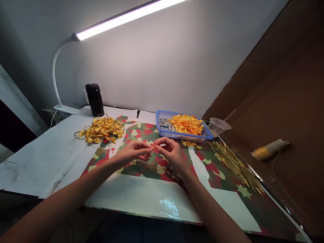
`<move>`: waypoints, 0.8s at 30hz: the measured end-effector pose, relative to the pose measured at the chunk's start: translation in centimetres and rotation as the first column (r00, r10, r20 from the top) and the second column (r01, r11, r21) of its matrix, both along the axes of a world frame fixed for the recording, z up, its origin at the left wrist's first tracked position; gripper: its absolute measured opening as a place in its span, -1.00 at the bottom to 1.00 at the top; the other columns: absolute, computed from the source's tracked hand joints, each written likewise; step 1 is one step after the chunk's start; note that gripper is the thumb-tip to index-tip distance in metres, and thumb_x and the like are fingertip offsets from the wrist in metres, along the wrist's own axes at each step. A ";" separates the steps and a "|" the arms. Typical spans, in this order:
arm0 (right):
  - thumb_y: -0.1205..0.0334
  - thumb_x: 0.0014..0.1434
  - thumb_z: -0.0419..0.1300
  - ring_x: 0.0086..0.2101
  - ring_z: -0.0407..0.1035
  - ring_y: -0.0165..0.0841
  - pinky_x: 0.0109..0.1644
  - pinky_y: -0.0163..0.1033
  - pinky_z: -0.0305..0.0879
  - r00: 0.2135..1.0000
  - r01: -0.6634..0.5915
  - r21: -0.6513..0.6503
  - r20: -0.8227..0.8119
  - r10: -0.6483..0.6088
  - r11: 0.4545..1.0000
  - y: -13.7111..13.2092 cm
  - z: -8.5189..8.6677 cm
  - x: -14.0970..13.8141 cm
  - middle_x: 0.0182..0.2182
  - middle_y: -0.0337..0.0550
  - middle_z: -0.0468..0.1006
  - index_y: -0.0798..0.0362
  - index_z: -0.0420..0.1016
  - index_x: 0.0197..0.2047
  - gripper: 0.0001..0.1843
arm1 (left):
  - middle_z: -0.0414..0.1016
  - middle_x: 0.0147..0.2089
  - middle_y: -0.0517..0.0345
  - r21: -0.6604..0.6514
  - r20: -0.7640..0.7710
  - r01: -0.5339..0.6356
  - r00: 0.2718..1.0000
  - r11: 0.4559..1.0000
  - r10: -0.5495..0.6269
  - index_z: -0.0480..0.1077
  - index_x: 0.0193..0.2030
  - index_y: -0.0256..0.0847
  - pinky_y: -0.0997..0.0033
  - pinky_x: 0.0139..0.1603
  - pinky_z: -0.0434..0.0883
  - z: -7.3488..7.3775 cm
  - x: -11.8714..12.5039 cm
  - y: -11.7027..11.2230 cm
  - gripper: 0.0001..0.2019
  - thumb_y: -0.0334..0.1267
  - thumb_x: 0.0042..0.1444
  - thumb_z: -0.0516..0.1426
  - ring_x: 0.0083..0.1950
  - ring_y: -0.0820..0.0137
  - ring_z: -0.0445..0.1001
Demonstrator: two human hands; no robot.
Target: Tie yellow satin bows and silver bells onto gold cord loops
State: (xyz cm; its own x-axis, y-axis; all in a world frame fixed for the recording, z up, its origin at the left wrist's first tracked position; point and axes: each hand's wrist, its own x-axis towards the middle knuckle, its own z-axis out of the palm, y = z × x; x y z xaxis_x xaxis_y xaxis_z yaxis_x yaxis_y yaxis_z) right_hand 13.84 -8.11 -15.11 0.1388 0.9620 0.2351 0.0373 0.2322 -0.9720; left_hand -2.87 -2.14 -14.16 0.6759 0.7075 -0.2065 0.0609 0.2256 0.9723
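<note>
My left hand and my right hand meet over the middle of the table, thumbs and fingertips pinched together. Whatever is between them is too small to make out. Beyond the right hand stands a blue plastic basket with yellow-orange ribbon bows and small silver beads or bells. A few yellow bows lie in front of it. Left of the hands is a heap of yellow bows with gold cord loops. A thin dark tool, partly hidden, lies beneath my right wrist.
A bundle of gold cords lies on the right, near a clear plastic cup. At the back left stand a black bottle-like object and a white lamp. Patterned paper covers the table; a cardboard wall rises at right.
</note>
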 end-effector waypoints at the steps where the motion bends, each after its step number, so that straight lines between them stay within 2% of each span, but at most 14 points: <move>1: 0.14 -0.03 0.29 -0.36 0.35 -0.35 -0.26 -0.24 0.28 1.000 0.003 0.002 0.004 -0.003 1.000 0.0 0.0 0.0 -0.40 -0.24 0.46 -0.01 0.45 -0.46 -0.87 | 0.46 -0.50 0.21 0.008 -0.006 -0.005 1.000 1.000 0.005 0.51 -0.39 -0.28 0.46 -0.35 0.41 0.0 0.0 0.1 -0.67 -0.08 -0.21 0.36 -0.44 0.49 0.43; 6: 0.13 -0.02 0.28 -0.36 0.34 -0.34 -0.25 -0.23 0.27 1.000 0.013 0.001 0.010 -0.013 1.000 0.0 0.1 0.0 -0.40 -0.23 0.45 -0.01 0.44 -0.46 -0.86 | 0.38 -0.56 0.26 0.033 -0.044 -0.013 0.999 0.999 0.014 0.51 -0.45 -0.29 0.51 -0.44 0.34 0.1 0.0 0.2 -0.70 -0.07 -0.19 0.35 -0.53 0.55 0.34; 13: 0.10 0.01 0.23 -0.35 0.35 -0.34 -0.28 -0.25 0.27 1.000 0.028 -0.025 -0.003 -0.029 0.999 0.1 0.2 0.5 -0.40 -0.24 0.46 -0.02 0.45 -0.41 -0.86 | 0.33 -0.59 0.28 0.081 -0.059 -0.039 0.997 0.996 0.044 0.54 -0.45 -0.26 0.55 -0.50 0.26 0.1 -0.3 0.3 -0.76 -0.10 -0.14 0.33 -0.54 0.55 0.29; 24: 0.07 -0.02 0.24 -0.40 0.32 -0.36 -0.36 -0.26 0.24 0.996 -0.067 -0.094 0.047 0.072 0.993 0.2 0.2 0.4 -0.41 -0.20 0.51 0.02 0.51 -0.38 -0.80 | 0.13 -0.68 0.38 0.091 -0.045 -0.089 0.995 0.992 0.093 0.53 -0.44 -0.27 0.59 -0.64 0.08 -0.4 -0.3 0.7 -0.71 -0.05 -0.18 0.33 -0.63 0.60 0.07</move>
State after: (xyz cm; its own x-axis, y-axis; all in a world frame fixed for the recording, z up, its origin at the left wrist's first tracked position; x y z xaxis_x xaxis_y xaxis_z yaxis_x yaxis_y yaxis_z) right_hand 14.23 -7.89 -14.95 0.0611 0.9868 0.1500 0.0734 0.1454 -0.9866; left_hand -3.21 -1.45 -14.53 0.5982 0.7827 -0.1719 0.0922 0.1459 0.9850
